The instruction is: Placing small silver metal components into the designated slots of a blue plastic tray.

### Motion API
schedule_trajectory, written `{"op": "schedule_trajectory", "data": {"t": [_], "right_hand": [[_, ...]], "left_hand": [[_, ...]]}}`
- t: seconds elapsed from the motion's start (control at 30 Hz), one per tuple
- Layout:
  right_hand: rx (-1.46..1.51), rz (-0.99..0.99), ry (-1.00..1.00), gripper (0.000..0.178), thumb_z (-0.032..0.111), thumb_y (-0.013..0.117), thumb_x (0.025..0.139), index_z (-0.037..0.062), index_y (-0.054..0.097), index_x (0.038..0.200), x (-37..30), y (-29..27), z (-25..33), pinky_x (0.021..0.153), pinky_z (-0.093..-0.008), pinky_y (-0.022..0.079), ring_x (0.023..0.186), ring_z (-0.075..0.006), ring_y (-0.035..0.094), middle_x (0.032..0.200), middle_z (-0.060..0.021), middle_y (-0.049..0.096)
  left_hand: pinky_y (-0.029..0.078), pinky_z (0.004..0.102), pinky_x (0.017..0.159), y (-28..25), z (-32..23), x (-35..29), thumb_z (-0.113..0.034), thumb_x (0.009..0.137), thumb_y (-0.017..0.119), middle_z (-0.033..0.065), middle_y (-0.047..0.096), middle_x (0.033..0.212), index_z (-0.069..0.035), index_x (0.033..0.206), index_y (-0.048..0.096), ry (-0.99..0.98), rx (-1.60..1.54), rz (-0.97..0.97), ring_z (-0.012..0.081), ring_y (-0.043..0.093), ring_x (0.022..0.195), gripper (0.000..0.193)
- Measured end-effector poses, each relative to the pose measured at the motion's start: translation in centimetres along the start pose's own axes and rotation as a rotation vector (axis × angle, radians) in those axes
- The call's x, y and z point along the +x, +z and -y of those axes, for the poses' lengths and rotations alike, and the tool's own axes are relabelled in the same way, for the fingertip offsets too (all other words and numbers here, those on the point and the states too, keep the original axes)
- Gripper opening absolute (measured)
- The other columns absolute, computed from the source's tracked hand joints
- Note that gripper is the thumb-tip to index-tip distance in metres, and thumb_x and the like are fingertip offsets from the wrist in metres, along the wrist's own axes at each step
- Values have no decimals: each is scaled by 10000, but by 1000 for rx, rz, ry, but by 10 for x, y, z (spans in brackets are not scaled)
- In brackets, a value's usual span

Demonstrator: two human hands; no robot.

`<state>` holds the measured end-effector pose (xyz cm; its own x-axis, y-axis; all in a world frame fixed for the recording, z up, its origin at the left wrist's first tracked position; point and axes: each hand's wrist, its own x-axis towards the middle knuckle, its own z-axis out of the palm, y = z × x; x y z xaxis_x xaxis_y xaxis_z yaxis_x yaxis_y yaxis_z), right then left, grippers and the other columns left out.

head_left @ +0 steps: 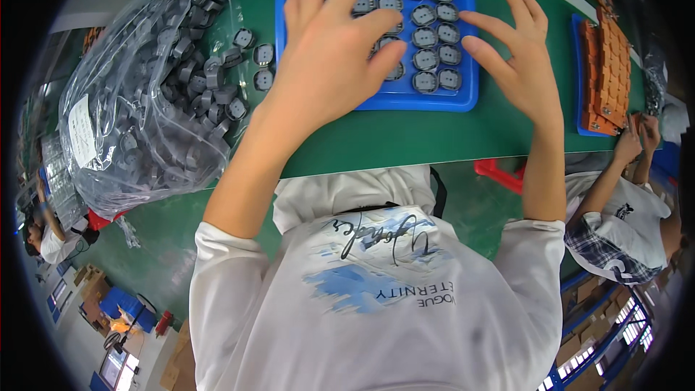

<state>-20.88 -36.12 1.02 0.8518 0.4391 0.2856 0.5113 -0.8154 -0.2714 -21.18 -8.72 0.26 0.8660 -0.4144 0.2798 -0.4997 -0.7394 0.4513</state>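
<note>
A blue plastic tray (434,106) lies on the green table, with small round grey plastic parts (425,81) set in rows inside it. My left hand (329,51) is over the left and middle of the tray, fingers spread, hiding some of the parts below. Its thumb and index finger are near parts in the middle rows; I see nothing gripped between them. At the tray's right rim is my right hand (521,51), its fingers apart and empty. Its index fingertip and thumb tip are close to the rightmost column of parts.
To the left, a clear plastic bag (116,130) full of similar grey parts gapes toward the tray. A few loose parts (263,55) lie between them. Orange slatted pieces (612,65) are stacked at right, near a co-worker's hands (637,137). A red stool (499,174) stands below the table edge.
</note>
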Motion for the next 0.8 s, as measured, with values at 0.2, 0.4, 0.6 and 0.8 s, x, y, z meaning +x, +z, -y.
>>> {"op": "schedule_trajectory", "data": {"t": [0.2, 0.4, 0.6, 0.8], "right_hand": [[24, 5, 15, 331, 318, 763, 889, 188, 768, 1194, 7, 12, 1, 1213, -491, 268, 1501, -386, 262, 1637, -119, 374], [85, 163, 53, 404, 370, 746, 891, 114, 740, 1203, 23, -8, 14, 1189, -637, 194, 1444, -554, 270, 1579, -297, 349], [190, 191, -7, 425, 381, 748, 888, 108, 737, 1214, 20, -5, -1, 1185, -595, 255, 1441, -538, 279, 1593, -303, 327], [167, 190, -2, 435, 375, 760, 877, 99, 738, 1212, 22, -4, -3, 1183, -577, 274, 1441, -529, 281, 1598, -301, 326]], "left_hand": [[274, 635, 1148, 1, -32, 35, -298, 862, 724, 290, 459, 1506, -90, 1114, 773, 87, 86, 90, 545, 315, 1428, 330], [253, 617, 1174, 38, 33, 34, -314, 867, 714, 282, 421, 1550, -131, 1153, 780, 509, 68, -320, 540, 290, 1449, 346], [218, 611, 1199, -16, -7, 53, -296, 886, 692, 263, 398, 1579, -135, 1135, 791, 112, 32, 241, 552, 256, 1467, 312], [252, 593, 1189, 18, 19, 50, -265, 884, 697, 258, 447, 1540, -91, 1084, 789, 327, -167, -55, 535, 303, 1451, 281]]}}
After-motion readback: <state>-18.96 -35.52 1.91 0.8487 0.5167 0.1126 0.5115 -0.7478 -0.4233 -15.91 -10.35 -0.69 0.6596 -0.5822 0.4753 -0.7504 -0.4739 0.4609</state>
